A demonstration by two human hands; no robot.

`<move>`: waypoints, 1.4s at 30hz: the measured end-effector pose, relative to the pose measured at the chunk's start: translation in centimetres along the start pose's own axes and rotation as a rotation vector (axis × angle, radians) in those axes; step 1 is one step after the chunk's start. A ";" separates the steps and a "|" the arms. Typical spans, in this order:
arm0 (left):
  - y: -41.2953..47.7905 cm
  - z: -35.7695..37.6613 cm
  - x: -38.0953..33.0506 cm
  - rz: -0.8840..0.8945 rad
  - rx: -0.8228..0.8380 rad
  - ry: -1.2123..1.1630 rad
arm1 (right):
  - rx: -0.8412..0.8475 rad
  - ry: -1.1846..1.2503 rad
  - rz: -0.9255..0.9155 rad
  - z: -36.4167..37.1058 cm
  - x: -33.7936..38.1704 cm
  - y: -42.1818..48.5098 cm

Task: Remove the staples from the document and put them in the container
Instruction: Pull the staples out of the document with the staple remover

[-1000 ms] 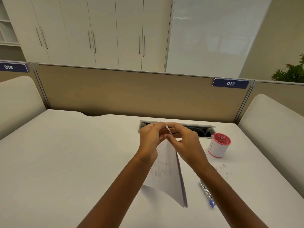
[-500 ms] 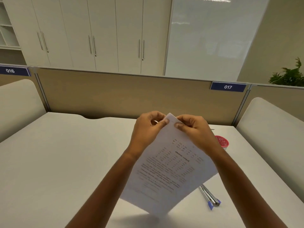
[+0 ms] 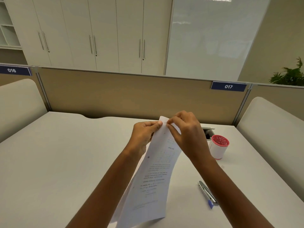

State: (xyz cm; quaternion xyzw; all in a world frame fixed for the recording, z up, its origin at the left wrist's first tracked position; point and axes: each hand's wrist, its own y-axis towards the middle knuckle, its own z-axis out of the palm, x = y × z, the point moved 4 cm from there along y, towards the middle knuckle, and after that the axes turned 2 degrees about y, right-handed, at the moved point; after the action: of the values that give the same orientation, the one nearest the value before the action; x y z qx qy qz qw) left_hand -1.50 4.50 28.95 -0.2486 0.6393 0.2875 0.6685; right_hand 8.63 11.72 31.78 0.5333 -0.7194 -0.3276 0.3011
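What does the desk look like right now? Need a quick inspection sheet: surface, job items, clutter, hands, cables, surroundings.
Surface: white desk, mostly bare.
Job's things: document held up off the desk, top corner pinched; staple a thin dark line at that corner, still in the paper; container white with red top, upright at right, contents not readable.
Clutter: metal staple remover with blue tip lying unused on the desk at right.
Hands: left hand grips the paper edge; right hand pinches at the staple.
Cables: nothing seen; desk cable port open.
Surroundings: tan partition, 017 tag, cabinets, plant.
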 end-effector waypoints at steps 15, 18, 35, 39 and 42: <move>-0.3 0.5 0.4 0.113 -0.039 0.048 | 0.117 -0.132 -0.188 0.5 0.8 0.4; -0.3 0.8 0.2 0.147 -0.042 0.060 | 0.131 -0.222 -0.223 0.8 0.7 0.5; 0.0 1.6 0.6 0.037 0.082 0.001 | 0.166 0.009 -0.124 1.1 -0.7 0.1; 0.2 1.4 0.6 0.071 0.053 0.008 | 0.048 -0.024 -0.213 0.5 -1.0 -0.4; 0.3 1.4 0.6 0.073 0.033 -0.013 | 0.032 -0.057 -0.213 0.1 -1.1 -0.4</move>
State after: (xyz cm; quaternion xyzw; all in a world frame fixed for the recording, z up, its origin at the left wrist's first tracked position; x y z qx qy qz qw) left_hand -0.67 5.70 28.42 -0.2120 0.6484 0.3028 0.6656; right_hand 9.07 12.70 31.31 0.6019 -0.6722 -0.3612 0.2355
